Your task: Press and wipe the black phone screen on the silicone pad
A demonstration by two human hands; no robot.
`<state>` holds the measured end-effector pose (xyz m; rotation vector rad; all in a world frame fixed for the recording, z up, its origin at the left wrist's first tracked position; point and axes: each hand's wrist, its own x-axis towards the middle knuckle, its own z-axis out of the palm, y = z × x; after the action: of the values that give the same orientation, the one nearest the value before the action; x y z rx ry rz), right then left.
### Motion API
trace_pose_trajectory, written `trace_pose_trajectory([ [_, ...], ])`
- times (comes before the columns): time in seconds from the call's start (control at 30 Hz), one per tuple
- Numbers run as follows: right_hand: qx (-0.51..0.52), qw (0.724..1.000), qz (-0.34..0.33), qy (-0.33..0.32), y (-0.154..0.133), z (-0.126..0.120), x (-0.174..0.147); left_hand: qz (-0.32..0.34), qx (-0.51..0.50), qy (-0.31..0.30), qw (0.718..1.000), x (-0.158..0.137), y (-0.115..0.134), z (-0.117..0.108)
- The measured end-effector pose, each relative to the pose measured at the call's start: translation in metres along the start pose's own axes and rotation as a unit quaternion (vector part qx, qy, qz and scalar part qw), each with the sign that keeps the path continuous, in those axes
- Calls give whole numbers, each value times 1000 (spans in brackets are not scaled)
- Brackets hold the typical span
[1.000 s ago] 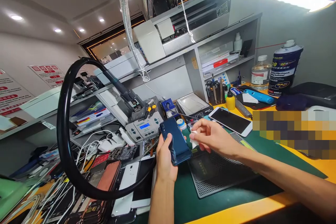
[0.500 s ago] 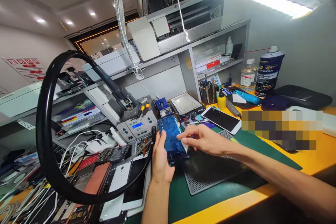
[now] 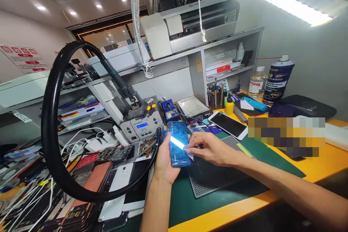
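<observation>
My left hand [image 3: 162, 159] is closed around the left edge of a blue smartphone [image 3: 176, 156], held with its glossy back and camera corner towards me. A bright streak of lamp light reflects across that back. At the phone's right edge, the fingers of my right hand [image 3: 205, 148] are pinched on a small white wipe [image 3: 191, 154], which touches the phone's back. Most of the wipe is hidden under the fingers. Below the phone and right hand lies a dark perforated mat [image 3: 203, 185] on a green work mat [image 3: 181, 203].
A black hose [image 3: 49, 145] loops up at the left from the hot-air station [image 3: 141, 127]. Phones and phone parts crowd the left side, with a white phone [image 3: 118, 188] among them. Behind my right hand lies another white-framed phone [image 3: 228, 125]. A spray can [image 3: 277, 83] stands at the back right.
The phone has turned more upright, and a lamp reflection now crosses its back. My right fingers have drawn in from extended to a tighter pinch on the wipe. The view has shifted slightly.
</observation>
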<state>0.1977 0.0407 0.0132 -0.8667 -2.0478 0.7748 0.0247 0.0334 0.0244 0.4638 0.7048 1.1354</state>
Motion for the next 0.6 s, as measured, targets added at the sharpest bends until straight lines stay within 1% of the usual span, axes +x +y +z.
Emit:
trace_pose_trajectory([
  [0.07,-48,997,-57,-27,1,3,0,-9,0,-1,1000,1,0,-1],
  [0.1,-63,995,-67,-24,3,3,2,-13,0,-2,1000,2,0,-2],
  [0.13,-72,995,-64,-4,6,2,4,-17,0,-2,1000,2,-1,-2],
  [0.23,-79,993,-24,90,13,-4,8,-38,6,-4,999,2,-4,-3],
  [0.27,-78,991,-17,108,14,-5,7,-43,8,-4,999,2,-5,-2],
  [0.3,-78,991,-20,111,13,-4,5,-45,9,-4,999,2,-5,-2],
  [0.33,-77,992,-33,95,11,-3,2,-46,9,-6,999,3,-5,-2],
  [0.43,-91,990,-110,-9,5,6,-6,-46,6,-11,999,3,-3,-4],
  [0.47,-101,985,-133,-29,6,8,-6,-48,6,-12,999,4,-1,-5],
  [0.5,-117,981,-151,-28,7,9,-4,-54,7,-13,998,4,-1,-6],
  [0.53,-131,978,-159,-2,10,10,-1,-62,9,-16,998,4,0,-8],
  [0.6,-157,973,-149,77,17,9,7,-82,15,-21,996,4,0,-10],
])
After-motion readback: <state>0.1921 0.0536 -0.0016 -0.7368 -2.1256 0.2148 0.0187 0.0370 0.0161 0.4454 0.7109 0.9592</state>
